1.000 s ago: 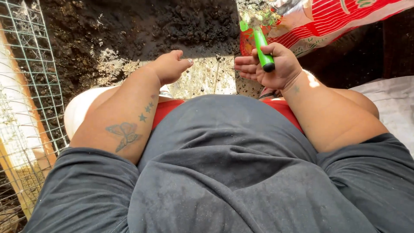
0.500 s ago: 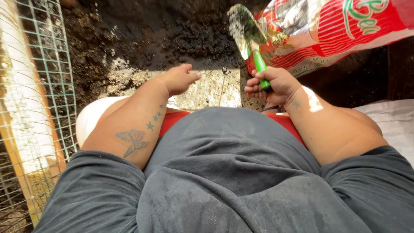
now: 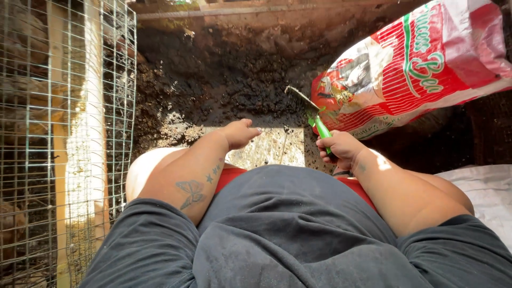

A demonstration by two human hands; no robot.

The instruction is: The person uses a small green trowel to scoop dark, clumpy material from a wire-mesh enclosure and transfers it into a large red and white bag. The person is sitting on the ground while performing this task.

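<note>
The person's right hand (image 3: 341, 149) is closed around the green handle of a small garden trowel (image 3: 312, 113), the grip wrapped tight on the lower part of the handle so that only the upper stretch of green shows above the fingers. The trowel's metal blade points up and to the left of the hand, tilted, its tip over the dark soil (image 3: 224, 74) of the raised bed. The soil lies in clumps and fills the bed back to its wooden far wall (image 3: 224, 10). Whether the blade touches the soil cannot be told.

The left hand (image 3: 241, 133) holds nothing; its fingers are loosely curled, grip narrow, the hand hovering over the near edge of the bed, where a pale, sunlit patch of speckled ground (image 3: 266, 146) lies between the two hands. The left forearm bears a butterfly tattoo and small stars.

Just beyond the right hand, at the bed's right side, a red and white plastic bag (image 3: 426, 69) lies slanted, its lower corner close behind the trowel's blade. Along the bed's left side stands a wire mesh panel (image 3: 69, 133) with a pale wooden post behind it. A white sheet (image 3: 485, 192) lies at the right, beside the person's right arm. The person wears a dark grey shirt (image 3: 288, 229) over a red garment.
</note>
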